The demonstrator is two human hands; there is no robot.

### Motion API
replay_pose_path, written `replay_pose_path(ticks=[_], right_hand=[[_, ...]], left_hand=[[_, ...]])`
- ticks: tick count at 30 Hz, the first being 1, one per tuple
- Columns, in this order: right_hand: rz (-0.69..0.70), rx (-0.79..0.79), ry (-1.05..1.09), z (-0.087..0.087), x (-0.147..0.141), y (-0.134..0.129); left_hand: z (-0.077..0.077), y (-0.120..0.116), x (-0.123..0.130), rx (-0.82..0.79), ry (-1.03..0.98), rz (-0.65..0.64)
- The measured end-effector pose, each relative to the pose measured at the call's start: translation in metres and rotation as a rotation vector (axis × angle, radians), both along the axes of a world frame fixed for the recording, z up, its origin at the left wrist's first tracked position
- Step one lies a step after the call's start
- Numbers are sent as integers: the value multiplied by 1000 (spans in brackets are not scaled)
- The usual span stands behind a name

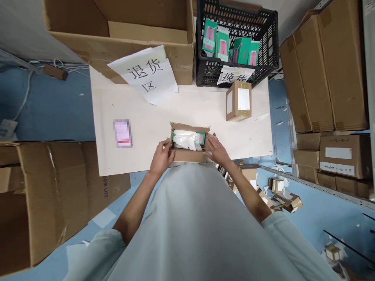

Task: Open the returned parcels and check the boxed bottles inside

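Note:
A small cardboard box (189, 156) lies with its top open at the table's front edge, right against my body. Inside it are crumpled white plastic wrap (190, 140) and a green-and-pink carton (200, 138), partly hidden by the wrap. My left hand (161, 158) closes its thumb and fingers on the box's left side. On the opposite side, my right hand (217, 150) grips the right edge, fingers along the rim and thumb near the front corner.
A large open carton (123, 58) with a handwritten paper sign (149, 76) stands at the back. Beside it, a black crate (202, 72) holds several green boxes. A taped small box (238, 101) and a blurred pink item (123, 133) rest on the table (140, 113). Cartons (334, 152) fill the right shelf.

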State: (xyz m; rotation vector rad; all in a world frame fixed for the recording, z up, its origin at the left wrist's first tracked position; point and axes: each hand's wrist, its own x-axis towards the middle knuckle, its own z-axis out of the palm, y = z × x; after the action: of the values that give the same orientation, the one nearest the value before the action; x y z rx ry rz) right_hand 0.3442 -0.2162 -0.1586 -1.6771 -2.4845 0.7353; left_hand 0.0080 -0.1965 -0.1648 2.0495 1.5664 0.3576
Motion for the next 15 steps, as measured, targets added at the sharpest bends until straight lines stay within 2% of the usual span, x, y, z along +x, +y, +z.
replay_pose_path(ticks=[4,7,11,15], right_hand=[[-8,-27,-40,1,10,2],[0,-38,-57,11,8,7],[19,-23,-100,33,-7,18],[71,-56,-132,52,-34,30]], left_hand=[[-2,-10,7,-13,-16,35],[1,-14,7,-45,-5,34],[19,-8,8,-61,69,12],[38,16,26,-58,144,-59]])
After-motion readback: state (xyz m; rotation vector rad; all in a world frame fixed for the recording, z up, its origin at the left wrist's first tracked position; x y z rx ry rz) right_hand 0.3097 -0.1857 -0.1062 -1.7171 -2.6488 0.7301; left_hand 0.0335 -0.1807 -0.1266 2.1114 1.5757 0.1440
